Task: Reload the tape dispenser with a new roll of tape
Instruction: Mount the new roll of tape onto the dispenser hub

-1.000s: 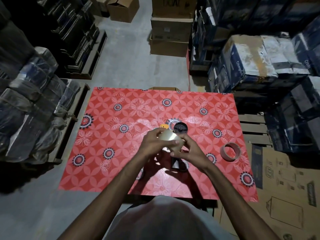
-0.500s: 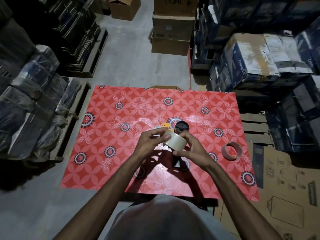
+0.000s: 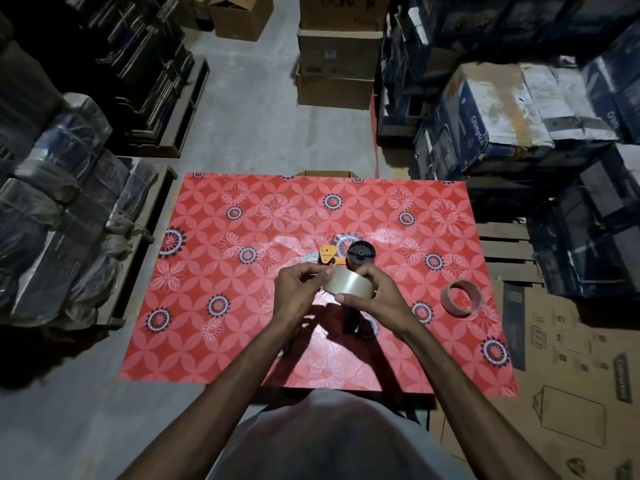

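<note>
I hold a full roll of glossy clear packing tape (image 3: 349, 284) above the middle of the red flower-patterned table (image 3: 214, 341), my left hand (image 3: 300, 289) pinching its left edge, my right hand (image 3: 375, 295) wrapped around its right side. Just beyond it lies the orange-and-black tape dispenser (image 3: 348, 255), its black hub bare. An empty brown cardboard tape core (image 3: 461, 297) lies near the table's right edge.

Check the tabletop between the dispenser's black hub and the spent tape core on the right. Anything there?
Nothing: in the head view, only bare red floral tablecloth lies between the dispenser's black hub and the spent tape core.

Left hand (image 3: 300, 289), right hand (image 3: 375, 295): fingers curled
</note>
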Motion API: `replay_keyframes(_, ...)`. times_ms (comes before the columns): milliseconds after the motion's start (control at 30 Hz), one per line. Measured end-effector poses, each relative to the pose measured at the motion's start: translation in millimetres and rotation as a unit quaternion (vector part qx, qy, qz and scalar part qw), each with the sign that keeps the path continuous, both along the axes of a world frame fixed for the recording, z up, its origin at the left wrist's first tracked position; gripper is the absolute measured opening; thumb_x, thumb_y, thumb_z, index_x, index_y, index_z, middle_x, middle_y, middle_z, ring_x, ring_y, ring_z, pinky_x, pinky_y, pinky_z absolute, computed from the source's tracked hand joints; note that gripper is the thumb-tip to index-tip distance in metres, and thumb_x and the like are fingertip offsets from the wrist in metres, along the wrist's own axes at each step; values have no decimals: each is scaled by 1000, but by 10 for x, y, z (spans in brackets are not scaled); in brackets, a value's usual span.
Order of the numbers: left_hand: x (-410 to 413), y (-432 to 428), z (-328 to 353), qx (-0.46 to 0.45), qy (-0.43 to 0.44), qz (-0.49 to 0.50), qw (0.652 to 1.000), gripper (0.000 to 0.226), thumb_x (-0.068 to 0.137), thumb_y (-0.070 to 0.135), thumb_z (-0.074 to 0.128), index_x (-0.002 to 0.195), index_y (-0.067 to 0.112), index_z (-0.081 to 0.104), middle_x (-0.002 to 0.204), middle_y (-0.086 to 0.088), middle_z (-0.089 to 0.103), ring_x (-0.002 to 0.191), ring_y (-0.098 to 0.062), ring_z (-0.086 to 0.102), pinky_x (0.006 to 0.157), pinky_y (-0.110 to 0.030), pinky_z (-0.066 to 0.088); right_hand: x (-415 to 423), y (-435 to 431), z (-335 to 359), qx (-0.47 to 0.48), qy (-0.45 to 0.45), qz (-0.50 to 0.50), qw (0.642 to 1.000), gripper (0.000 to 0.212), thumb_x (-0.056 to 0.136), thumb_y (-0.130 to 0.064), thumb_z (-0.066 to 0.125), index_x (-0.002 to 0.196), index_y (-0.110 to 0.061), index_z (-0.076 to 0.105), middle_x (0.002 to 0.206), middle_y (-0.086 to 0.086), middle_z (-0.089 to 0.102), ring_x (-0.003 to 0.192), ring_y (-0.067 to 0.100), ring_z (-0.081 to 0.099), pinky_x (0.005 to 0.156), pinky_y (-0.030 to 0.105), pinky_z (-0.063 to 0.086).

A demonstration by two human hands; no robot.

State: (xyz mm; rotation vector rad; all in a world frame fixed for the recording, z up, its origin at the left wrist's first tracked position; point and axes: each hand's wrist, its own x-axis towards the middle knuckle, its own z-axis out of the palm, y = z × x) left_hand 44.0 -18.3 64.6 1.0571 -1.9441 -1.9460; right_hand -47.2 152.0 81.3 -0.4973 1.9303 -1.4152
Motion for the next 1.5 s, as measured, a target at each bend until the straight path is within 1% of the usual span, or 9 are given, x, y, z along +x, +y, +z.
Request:
replay_keyframes(133, -15, 31, 29, -59, 1, 10, 998, 6, 90, 17, 82, 89, 12, 85, 87, 0, 82, 83, -14, 77, 80, -33, 61, 22, -25, -84, -14, -3, -10, 1000, 45, 77, -33, 90, 105, -13, 61, 120, 5, 58, 100, 6, 62, 77, 28, 54)
replay_keyframes(267, -17, 77, 103, -161, 20, -52, 985, 4, 91, 16, 80, 92, 15, 84, 90, 6, 80, 85, -9, 75, 79, -29, 61, -14, -37, -159, 1, -78, 19, 997, 61, 87, -47, 78, 137, -30, 48, 143, -12, 44, 130, 6, 47, 90, 19, 47)
replay_keyframes(433, -2, 10, 88, -152, 42, -108, 982, 5, 89, 16, 82, 92, 17, 86, 90, 6, 81, 86, -11, 76, 81, -41, 62, -82, 43, -227, 6, -97, 35, 995, 63, 79, -40, 88, 136, -35, 61, 129, -7, 67, 121, 13, 64, 93, 30, 55)
replay_keyframes(600, 41, -81, 43, -121, 36, -143, 982, 3, 87, 15, 85, 90, 16, 86, 90, 4, 82, 88, -13, 78, 87, -47, 63, -110, 134, -255, 32, -56, 26, 998, 71, 67, -55, 91, 132, -44, 63, 133, -12, 65, 125, 13, 61, 103, 41, 55)
replay_keyframes(833, -51, -116, 38, -157, 6, -213, 964, 7, 89, 22, 83, 91, 15, 84, 92, 6, 79, 86, -8, 75, 84, -45, 62, -157, 167, -187, 68, -5, 26, 997, 67, 74, -42, 91, 133, -37, 62, 136, -12, 60, 120, 4, 57, 76, 7, 48)
replay_keyframes(1000, -136, -121, 60, -181, 12, -236, 955, 7, 92, 22, 81, 92, 16, 83, 93, 6, 78, 88, -8, 73, 83, -44, 62, -249, 179, -173, 76, 22, 35, 996, 69, 74, -40, 92, 136, -33, 62, 135, -12, 60, 118, 0, 56, 74, 1, 45)
replay_keyframes(1200, -239, -152, -12, -166, 17, -212, 963, 7, 92, 18, 81, 92, 11, 81, 90, 3, 78, 86, -13, 75, 84, -45, 63, -370, 150, -134, 70, 52, 41, 995, 71, 70, -39, 94, 133, -32, 61, 131, -16, 61, 116, -5, 56, 82, 13, 49)
replay_keyframes(1367, -315, -189, -102, -168, 24, -217, 961, 6, 93, 20, 80, 91, 15, 80, 89, 2, 79, 85, -16, 76, 83, -48, 63, -537, 172, -111, 83, 84, 74, 990, 81, 66, -31, 98, 137, -27, 58, 133, -12, 59, 115, -11, 54, 84, 8, 45)
replay_keyframes(1500, -407, -200, -79, -154, 28, -224, 962, 10, 93, 17, 80, 88, 25, 77, 89, 0, 79, 85, -20, 76, 82, -46, 63, -669, 196, -88, 77, 76, 93, 990, 85, 65, -27, 99, 139, -31, 56, 135, -16, 56, 120, -8, 54, 99, 28, 50)
